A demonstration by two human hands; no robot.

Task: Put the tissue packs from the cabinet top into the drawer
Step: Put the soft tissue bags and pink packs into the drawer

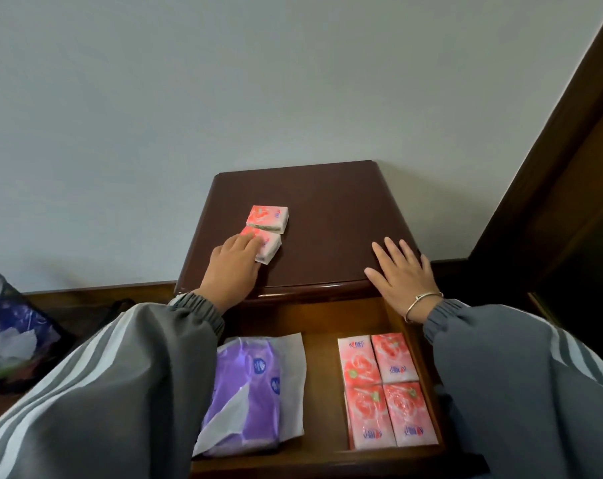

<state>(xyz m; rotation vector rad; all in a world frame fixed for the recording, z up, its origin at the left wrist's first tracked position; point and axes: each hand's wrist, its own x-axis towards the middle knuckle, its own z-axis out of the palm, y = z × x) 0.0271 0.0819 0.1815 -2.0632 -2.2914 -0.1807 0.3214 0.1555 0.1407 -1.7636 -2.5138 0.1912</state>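
Two pink tissue packs lie end to end on the left part of the dark wooden cabinet top (pixel 327 209). The far pack (pixel 268 218) lies free. My left hand (pixel 233 271) rests its fingers on the near pack (pixel 269 246) and covers its left part. My right hand (pixel 402 276) lies flat with spread fingers on the cabinet top's front right edge and holds nothing. Below, the drawer (pixel 322 375) is pulled out. Several pink tissue packs (pixel 386 388) lie in a block at its right side.
A purple tissue package (pixel 248 392) with white paper lies in the drawer's left half. A dark mesh waste bin (pixel 9 326) with crumpled paper stands on the floor at the left. A dark wooden frame (pixel 552 174) rises at the right, and the pale wall is behind.
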